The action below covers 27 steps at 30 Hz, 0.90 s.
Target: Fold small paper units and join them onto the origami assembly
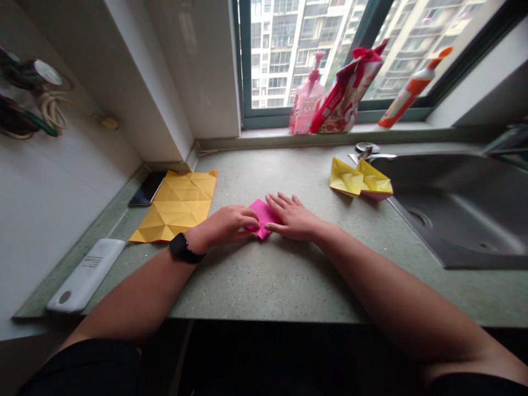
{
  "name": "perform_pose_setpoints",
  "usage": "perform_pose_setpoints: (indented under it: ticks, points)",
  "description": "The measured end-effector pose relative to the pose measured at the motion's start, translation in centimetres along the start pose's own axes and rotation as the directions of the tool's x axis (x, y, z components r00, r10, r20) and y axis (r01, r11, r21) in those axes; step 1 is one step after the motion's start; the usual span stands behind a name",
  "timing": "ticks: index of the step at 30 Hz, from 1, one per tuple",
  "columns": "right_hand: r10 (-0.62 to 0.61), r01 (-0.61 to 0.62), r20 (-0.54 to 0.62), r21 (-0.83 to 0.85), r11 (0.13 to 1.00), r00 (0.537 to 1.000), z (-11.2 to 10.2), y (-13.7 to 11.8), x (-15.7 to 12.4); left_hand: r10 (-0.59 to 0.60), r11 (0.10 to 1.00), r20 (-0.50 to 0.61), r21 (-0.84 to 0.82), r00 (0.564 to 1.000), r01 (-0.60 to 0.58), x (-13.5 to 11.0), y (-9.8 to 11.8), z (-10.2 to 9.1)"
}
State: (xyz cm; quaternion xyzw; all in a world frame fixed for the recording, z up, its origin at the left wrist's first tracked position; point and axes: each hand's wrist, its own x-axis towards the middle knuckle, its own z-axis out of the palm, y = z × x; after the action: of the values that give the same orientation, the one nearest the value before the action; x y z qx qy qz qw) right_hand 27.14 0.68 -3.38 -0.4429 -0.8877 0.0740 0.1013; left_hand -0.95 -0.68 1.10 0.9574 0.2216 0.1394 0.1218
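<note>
A small folded piece of pink paper [263, 212] lies flat on the speckled counter between my hands. My left hand [233, 223], with a black watch on its wrist, has its fingers curled at the paper's left edge, thumb and fingertips pinching it. My right hand [292, 217] lies flat with fingers stretched out over the paper's right side, thumb near its lower part. To the left is a creased sheet of yellow-orange paper [181, 201], spread out. Folded yellow paper boxes [346, 179] stand joined at the right, near the sink.
A dark phone [148, 188] and a white power bank-like device [86, 275] lie at the left. A steel sink [474, 220] is set in at the right. On the sill stand a pink pump bottle [307, 104], a red bag [348, 93] and an orange-white bottle [408, 96].
</note>
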Motion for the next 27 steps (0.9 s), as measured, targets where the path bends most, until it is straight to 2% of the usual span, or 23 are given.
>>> perform_pose_setpoints:
  ticks: [2,4,7,12,19,23,27]
  points:
    - [-0.070,0.073,-0.073,0.034,0.997,0.995,-1.1,-0.4,-0.1,-0.014,1.000,-0.026,-0.023,1.000,0.014,-0.1,-0.1,0.0]
    - [-0.192,0.205,-0.139,0.082,0.975,0.971,-2.1,-0.8,-0.2,-0.030,0.999,-0.064,-0.047,0.997,0.027,-0.1,-0.2,-0.1]
    - [-0.286,0.311,-0.181,0.125,0.942,0.941,-2.7,-1.3,-0.2,-0.071,0.995,-0.117,-0.078,0.991,0.062,0.0,-0.1,-0.2]
    - [-0.226,0.257,-0.223,0.125,0.958,0.948,-2.3,-1.2,-0.1,-0.115,0.992,-0.164,-0.075,0.980,0.104,0.0,-0.2,-0.1]
    - [-0.149,0.178,-0.189,0.147,0.973,0.971,-2.0,-0.9,0.0,-0.212,0.977,-0.180,-0.018,0.961,0.212,0.0,-0.2,0.2]
    - [-0.132,0.157,-0.168,0.143,0.977,0.977,-2.1,-1.1,-0.1,-0.261,0.964,-0.208,-0.097,0.943,0.246,0.3,0.1,0.1]
    - [-0.150,0.177,-0.155,0.182,0.967,0.977,-2.5,-1.3,-0.1,-0.324,0.932,-0.171,-0.226,0.930,0.283,0.7,0.5,0.1]
